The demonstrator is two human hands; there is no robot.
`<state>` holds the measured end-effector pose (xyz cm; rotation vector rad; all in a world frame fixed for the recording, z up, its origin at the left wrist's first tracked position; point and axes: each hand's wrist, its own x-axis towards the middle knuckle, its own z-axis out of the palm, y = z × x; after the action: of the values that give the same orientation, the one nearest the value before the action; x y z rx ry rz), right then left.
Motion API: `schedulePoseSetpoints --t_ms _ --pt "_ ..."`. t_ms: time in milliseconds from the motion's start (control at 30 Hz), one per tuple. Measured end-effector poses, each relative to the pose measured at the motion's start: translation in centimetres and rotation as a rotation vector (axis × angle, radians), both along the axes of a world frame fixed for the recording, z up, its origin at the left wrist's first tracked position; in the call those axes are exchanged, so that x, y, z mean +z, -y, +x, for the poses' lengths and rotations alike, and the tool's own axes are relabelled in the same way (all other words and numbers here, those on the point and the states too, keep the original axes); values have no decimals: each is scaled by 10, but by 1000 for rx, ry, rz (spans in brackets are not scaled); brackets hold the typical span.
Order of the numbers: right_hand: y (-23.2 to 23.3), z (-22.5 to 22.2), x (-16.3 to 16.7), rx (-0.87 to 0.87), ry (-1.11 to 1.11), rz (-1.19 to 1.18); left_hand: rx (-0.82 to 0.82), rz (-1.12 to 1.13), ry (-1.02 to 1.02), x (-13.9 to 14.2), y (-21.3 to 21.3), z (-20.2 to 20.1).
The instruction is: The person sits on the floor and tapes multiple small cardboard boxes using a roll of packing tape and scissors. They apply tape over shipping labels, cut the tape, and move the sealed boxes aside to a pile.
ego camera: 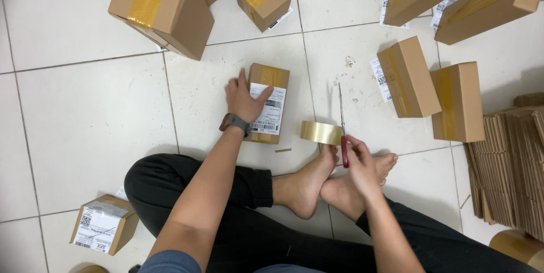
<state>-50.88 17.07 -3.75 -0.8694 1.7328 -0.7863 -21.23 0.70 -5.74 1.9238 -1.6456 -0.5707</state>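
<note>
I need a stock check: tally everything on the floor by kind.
Taped cardboard boxes: 9, one under the left hand, one labelled
Tape roll: 1
Red-handled scissors: 1, in the right hand
Stack of flat cartons: 1
Total: 12

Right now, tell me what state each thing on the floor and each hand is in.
left hand: flat on the labelled box, open
labelled box: taped shut, label up
right hand: gripping the scissors
scissors: red handles, blades closed
tape roll: on edge
flat cartons: unfolded, stacked
</note>
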Motion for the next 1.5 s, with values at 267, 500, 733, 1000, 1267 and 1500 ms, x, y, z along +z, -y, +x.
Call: schedulePoseSetpoints --t_ms 267,500,733,1000,1267,1500 --pt "63 2 13 525 -438 -11 -403 192 201 11 -2 -57" --pt "80 38 54 577 -86 -134 -139 276 -614 21 -76 -53" --pt "93 65 61 648 -318 -202 -35 52 -645 16 -85 -24" --pt "118 84 64 689 -480 89 314 448 -298 -19 -63 48" --pt "92 45 17 732 -464 68 188 346 -678 -17 -74 20" --pt "76 -33 -34 394 -424 -254 104 522 -381 -8 -89 -22"
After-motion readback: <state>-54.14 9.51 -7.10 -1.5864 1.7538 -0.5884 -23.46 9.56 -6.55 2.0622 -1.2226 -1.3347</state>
